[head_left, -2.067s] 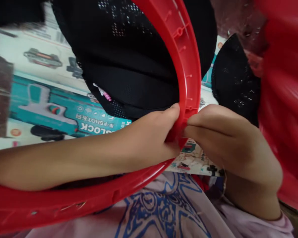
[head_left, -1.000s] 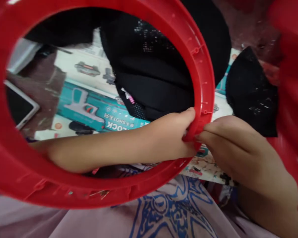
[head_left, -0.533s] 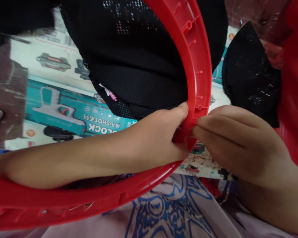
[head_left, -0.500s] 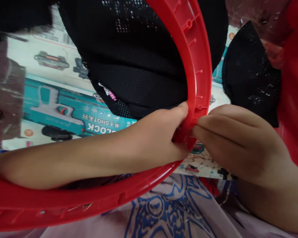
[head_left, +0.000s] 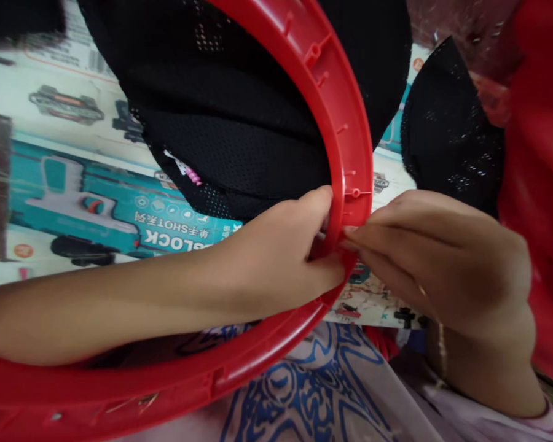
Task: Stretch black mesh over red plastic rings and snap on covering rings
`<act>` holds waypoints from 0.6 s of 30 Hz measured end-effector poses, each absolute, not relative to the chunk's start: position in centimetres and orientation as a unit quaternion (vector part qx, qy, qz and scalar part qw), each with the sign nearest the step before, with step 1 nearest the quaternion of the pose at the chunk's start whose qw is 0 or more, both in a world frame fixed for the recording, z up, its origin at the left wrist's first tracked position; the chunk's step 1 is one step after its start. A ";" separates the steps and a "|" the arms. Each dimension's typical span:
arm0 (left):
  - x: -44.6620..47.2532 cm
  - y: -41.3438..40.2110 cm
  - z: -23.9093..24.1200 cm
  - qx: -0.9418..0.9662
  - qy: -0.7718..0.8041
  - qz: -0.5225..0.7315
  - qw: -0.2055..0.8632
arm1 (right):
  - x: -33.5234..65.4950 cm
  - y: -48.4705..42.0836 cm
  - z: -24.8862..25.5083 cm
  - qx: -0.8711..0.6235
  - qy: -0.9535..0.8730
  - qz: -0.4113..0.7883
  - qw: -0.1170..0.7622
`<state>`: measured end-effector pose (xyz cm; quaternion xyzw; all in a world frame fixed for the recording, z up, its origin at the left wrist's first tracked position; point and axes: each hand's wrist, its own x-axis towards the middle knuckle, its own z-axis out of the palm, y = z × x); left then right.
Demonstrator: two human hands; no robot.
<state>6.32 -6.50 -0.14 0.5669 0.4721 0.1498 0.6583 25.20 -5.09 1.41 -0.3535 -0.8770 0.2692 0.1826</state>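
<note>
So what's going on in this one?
A person holds a big red plastic ring with both hands at its rim. The left hand grasps it from inside; the right hand has its bunched fingers at the outer edge, though what they pinch is hidden. Beyond the ring, black cloth lies on printed cardboard.

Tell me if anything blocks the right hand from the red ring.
Nothing visible does: the right hand is at the rim of the red ring, next to the left hand, which grips it. The black cloth lies behind, not between.
</note>
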 end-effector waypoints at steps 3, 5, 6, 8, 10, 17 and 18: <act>6.2 -6.8 -0.4 0.554 0.489 0.142 0.659 | 26.0 -4.7 1.7 -0.343 -0.883 0.246 0.204; 6.0 -6.9 -0.5 0.548 0.494 0.148 0.659 | 26.3 -4.4 1.8 -0.325 -0.880 0.275 0.211; 5.9 -7.0 -0.6 0.547 0.492 0.153 0.660 | 26.3 -4.4 1.7 -0.323 -0.873 0.296 0.213; 5.8 -7.1 -0.8 0.544 0.489 0.163 0.663 | 26.2 -4.4 1.5 -0.324 -0.861 0.328 0.216; 5.7 -7.2 -0.8 0.540 0.485 0.169 0.666 | 26.0 -4.5 1.3 -0.324 -0.857 0.335 0.221; 6.1 -7.5 -0.4 0.555 0.438 0.166 0.687 | 25.5 -4.8 1.1 -0.340 -0.879 0.246 0.226; 6.2 -7.5 -0.4 0.562 0.435 0.164 0.684 | 25.4 -4.7 1.0 -0.328 -0.885 0.234 0.234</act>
